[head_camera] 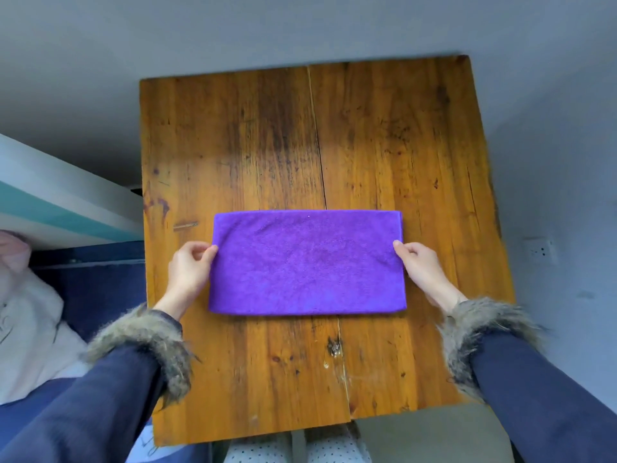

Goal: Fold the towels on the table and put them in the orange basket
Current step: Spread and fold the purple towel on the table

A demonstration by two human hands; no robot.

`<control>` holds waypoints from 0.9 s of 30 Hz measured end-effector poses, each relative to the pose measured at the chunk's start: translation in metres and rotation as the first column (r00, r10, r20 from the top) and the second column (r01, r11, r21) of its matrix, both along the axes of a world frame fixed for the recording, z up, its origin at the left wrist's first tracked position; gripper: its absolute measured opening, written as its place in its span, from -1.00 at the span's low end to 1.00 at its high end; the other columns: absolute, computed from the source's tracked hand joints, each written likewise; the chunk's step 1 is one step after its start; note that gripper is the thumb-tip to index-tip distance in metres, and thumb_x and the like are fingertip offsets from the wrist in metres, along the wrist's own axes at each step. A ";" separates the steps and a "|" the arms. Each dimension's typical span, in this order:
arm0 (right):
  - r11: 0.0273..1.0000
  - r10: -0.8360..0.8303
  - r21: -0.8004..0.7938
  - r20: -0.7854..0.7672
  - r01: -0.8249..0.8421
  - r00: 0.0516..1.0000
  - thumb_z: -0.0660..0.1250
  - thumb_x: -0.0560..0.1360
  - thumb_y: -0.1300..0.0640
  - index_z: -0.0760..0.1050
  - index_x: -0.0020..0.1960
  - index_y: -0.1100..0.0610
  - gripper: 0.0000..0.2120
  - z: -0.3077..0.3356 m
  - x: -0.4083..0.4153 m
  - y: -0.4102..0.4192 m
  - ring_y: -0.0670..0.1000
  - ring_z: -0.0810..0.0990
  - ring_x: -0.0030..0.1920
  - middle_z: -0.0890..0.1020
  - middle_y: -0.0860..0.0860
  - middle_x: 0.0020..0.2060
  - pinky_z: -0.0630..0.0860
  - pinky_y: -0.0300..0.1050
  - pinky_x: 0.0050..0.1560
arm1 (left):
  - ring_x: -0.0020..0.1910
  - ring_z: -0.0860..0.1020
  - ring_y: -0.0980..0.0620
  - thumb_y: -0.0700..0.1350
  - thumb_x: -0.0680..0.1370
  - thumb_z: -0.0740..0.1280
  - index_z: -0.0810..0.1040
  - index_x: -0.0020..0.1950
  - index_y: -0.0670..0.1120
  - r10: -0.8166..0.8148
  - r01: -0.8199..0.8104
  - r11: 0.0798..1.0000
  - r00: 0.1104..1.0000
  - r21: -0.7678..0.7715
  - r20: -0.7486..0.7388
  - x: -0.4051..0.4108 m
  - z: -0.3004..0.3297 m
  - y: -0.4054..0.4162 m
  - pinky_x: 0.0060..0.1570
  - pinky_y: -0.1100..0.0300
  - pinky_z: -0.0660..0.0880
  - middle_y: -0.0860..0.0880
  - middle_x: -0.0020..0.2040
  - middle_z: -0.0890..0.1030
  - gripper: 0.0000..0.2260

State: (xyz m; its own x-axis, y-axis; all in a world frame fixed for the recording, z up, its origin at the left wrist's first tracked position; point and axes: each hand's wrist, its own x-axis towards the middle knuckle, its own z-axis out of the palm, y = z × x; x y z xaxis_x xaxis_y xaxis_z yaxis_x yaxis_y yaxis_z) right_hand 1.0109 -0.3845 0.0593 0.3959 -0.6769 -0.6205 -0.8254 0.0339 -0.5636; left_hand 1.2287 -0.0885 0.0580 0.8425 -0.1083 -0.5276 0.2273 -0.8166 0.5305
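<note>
Soft, even daylight is filling the scene, with no harsh glare. A pale, diffuse sheen is lying across the middle of the wooden table (267, 145) in the upper centre of the frame, washing out the grain there. Shadows are staying faint: a thin dark line is showing under the lower edge of the purple towel (307, 262). The wide-angle lens is bending straight lines, so the table edges are splaying outward toward the bottom. The fur cuffs (147, 342) at the lower corners are looking smeared and soft, and overall detail is appearing slightly compressed and hazy.
</note>
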 end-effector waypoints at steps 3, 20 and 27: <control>0.992 -0.059 0.112 0.013 0.057 0.998 0.23 0.56 0.00 0.54 -0.11 0.34 -0.62 -0.002 -0.017 0.013 0.02 0.45 -0.19 0.55 0.09 -0.21 0.32 -0.11 -0.23 | 0.02 0.57 -0.13 -0.04 0.52 0.34 0.57 -0.01 -0.14 0.048 -0.049 0.999 0.997 -0.023 -0.062 -0.022 -0.003 0.017 0.09 -0.02 0.47 -0.14 -0.01 0.63 -0.82; 0.965 -0.138 0.245 0.150 0.098 0.979 0.27 0.47 -0.06 0.47 -0.14 0.29 -0.63 -0.004 -0.064 0.035 0.00 0.46 -0.16 0.52 0.05 -0.21 0.35 -0.08 -0.07 | -0.08 0.49 0.03 -0.08 0.55 0.31 0.58 -0.04 -0.15 0.036 -0.072 0.985 0.974 -0.155 -0.225 -0.059 -0.001 0.056 -0.07 0.17 0.38 -0.06 -0.07 0.59 -0.85; 0.929 -0.239 0.334 0.212 0.160 0.948 0.16 0.60 0.15 0.47 -0.14 0.12 -0.82 0.001 -0.075 0.036 -0.01 0.54 -0.08 0.58 0.03 -0.10 0.43 -0.22 -0.10 | -0.14 0.48 0.17 -0.10 0.57 0.26 0.54 -0.01 -0.15 0.002 -0.051 0.972 0.978 -0.231 -0.208 -0.067 0.008 0.066 -0.18 0.32 0.37 -0.03 -0.06 0.57 -0.86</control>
